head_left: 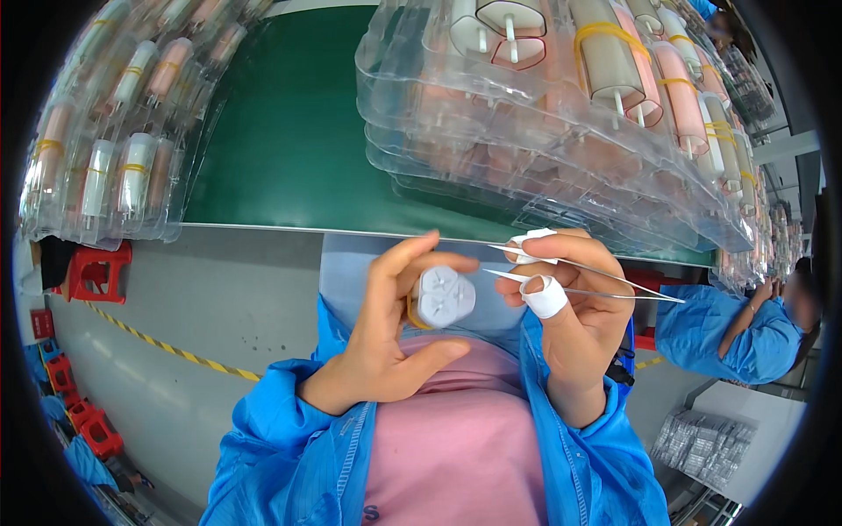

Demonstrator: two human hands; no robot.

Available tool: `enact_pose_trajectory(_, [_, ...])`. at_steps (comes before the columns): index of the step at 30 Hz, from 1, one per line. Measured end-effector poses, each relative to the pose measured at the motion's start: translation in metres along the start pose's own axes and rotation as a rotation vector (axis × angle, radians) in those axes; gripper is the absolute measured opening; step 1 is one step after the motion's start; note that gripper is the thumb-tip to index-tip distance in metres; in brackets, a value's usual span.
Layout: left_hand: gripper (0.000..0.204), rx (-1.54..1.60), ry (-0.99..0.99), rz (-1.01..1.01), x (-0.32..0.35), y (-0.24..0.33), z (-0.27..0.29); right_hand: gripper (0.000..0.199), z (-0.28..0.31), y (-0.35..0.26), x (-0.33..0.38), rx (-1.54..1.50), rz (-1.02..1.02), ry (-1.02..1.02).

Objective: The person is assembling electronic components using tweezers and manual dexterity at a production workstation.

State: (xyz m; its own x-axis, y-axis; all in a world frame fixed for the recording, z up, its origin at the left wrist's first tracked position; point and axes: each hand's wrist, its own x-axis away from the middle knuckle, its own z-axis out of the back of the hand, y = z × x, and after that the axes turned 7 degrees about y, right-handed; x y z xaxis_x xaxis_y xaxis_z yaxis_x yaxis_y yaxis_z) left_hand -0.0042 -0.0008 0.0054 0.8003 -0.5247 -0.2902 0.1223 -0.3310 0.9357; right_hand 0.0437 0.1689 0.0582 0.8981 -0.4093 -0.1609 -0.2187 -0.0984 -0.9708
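Observation:
My left hand (373,346) holds a small bundle of cylinders (445,298) in front of my chest, its pale grey round ends facing up. Each end bears a small star-shaped mark, and a bit of yellow band shows at the bundle's lower left. The fingers curl behind the bundle, while the thumb lies apart below it. In my right hand (588,324) is a pair of thin metal tweezers (503,274), pinched between thumb and forefinger. Their tips are apart and point left, just right of the bundle. White tape wraps the right thumb (545,296) and forefinger.
Beyond my hands lies a green tabletop (289,131). Stacked clear plastic trays (421,149) with banded white, pink and grey cylinders stand at the right; more trays (110,232) are at the left. A person in blue (737,329) sits at the right. Red stools (98,273) stand on the floor.

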Motion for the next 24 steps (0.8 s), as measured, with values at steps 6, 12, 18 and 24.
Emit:
enact_pose_trajectory(6, [0.067, 0.241, 0.041, 0.146, 0.006, -0.002, -0.002, 0.023, 0.000, 0.005, 0.003, -0.021, -0.038, 0.026])
enact_pose_trajectory(12, [0.055, -0.177, 0.138, 0.020, 0.002, -0.002, -0.007, 0.019, 0.006, 0.015, 0.005, 0.199, 0.189, 0.036])
enact_pose_trajectory(18, [0.051, -0.276, 0.238, -0.149, 0.000, -0.005, -0.011, 0.019, -0.004, 0.004, 0.005, 0.195, 0.232, -0.090])
enact_pose_trajectory(24, [0.053, -0.311, 0.253, -0.221, -0.003, -0.007, -0.011, 0.019, -0.010, 0.002, 0.006, 0.241, 0.243, -0.133])
